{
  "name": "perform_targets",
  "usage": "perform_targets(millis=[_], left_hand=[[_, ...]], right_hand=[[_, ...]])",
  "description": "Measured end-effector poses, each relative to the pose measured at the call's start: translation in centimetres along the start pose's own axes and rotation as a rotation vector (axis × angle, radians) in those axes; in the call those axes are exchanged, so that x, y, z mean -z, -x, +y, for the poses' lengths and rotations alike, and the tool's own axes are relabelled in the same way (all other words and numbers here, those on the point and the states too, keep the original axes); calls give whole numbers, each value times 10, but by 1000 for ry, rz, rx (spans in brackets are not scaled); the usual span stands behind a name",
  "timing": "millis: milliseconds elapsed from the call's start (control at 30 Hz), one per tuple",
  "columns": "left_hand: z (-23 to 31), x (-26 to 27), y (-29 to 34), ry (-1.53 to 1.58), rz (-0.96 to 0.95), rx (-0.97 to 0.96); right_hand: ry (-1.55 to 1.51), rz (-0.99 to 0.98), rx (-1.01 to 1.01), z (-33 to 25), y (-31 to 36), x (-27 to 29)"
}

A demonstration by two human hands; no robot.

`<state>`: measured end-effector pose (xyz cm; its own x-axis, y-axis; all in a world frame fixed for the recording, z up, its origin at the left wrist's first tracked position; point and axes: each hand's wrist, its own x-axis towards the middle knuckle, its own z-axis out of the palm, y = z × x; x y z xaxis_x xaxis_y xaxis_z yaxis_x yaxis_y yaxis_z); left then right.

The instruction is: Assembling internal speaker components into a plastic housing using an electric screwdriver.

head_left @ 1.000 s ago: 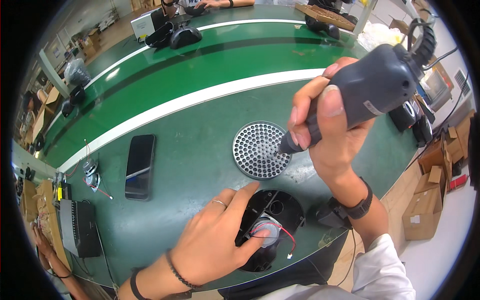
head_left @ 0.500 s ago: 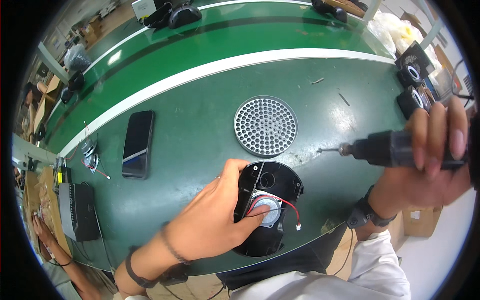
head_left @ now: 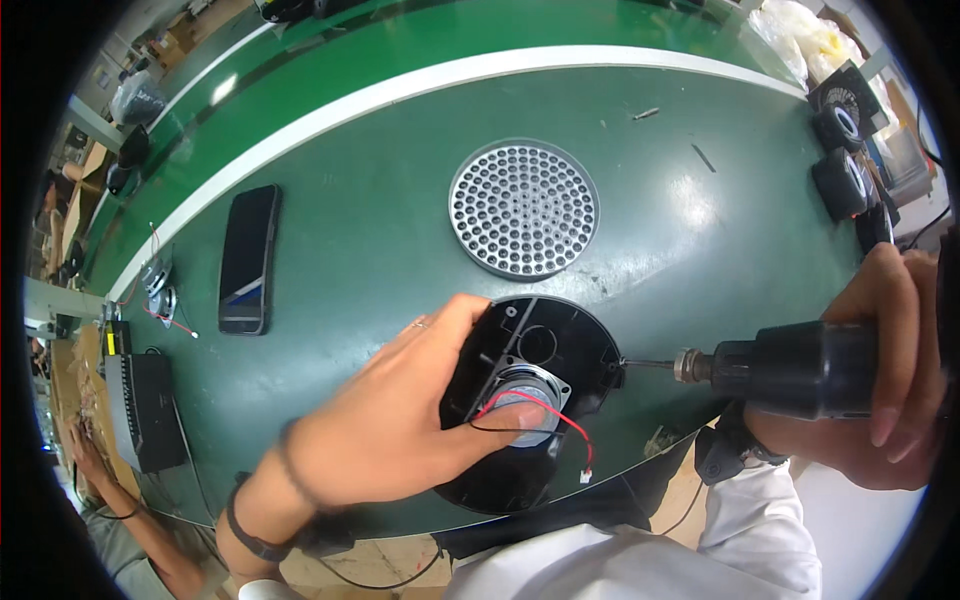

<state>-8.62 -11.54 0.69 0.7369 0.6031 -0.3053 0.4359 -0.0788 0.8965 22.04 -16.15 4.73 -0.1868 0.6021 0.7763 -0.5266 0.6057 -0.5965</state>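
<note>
Black plastic forms the round housing (head_left: 575,340), which lies near the front edge of the green tabletop (head_left: 350,230), with a grey speaker (head_left: 541,421) seated near its middle. The left hand (head_left: 390,410) holds the housing by its left side, fingers at the rim and thumb laid on the speaker. A red wire (head_left: 577,428) loops rightward from there and ends in a white connector (head_left: 586,477). The right hand (head_left: 895,370) is wrapped around a dark electric screwdriver (head_left: 800,370), whose thin bit (head_left: 655,364) points left at the housing's right edge; whether it touches, I cannot tell. Held this flat, the bit could skid off the plastic and score it, or snag the loose red wire if it dips. A slack left grip could let the housing turn under a sideways push. Just beyond sits a metal disc (head_left: 525,208) full of holes; farther left lie a phone (head_left: 248,260) and a black box (head_left: 147,410).
</note>
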Motion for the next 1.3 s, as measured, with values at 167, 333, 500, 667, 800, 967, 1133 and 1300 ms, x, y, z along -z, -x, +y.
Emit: perform_targets(millis=[167, 333, 500, 667, 800, 967, 1133, 1300], left_hand=[[14, 4, 5, -59, 40, 31], [7, -1, -1, 34, 42, 86], [8, -4, 4, -46, 58, -47], [5, -3, 7, -97, 68, -44], [3, -5, 4, -28, 44, -31], [-1, -6, 3, -23, 42, -61], [3, -2, 5, -44, 29, -27], [-4, -3, 4, -54, 54, -56]], right_hand=[[-11, 7, -147, -23, 33, 13], [8, -17, -218, 6, 8, -9], [1, -43, -274, -7, 6, -16], [-12, -63, -346, -6, 6, -29], [6, -64, -416, 7, -4, -41], [47, -12, -395, 26, -14, -55], [74, 48, -355, 27, -11, -61], [85, 101, -311, 29, -8, -62]])
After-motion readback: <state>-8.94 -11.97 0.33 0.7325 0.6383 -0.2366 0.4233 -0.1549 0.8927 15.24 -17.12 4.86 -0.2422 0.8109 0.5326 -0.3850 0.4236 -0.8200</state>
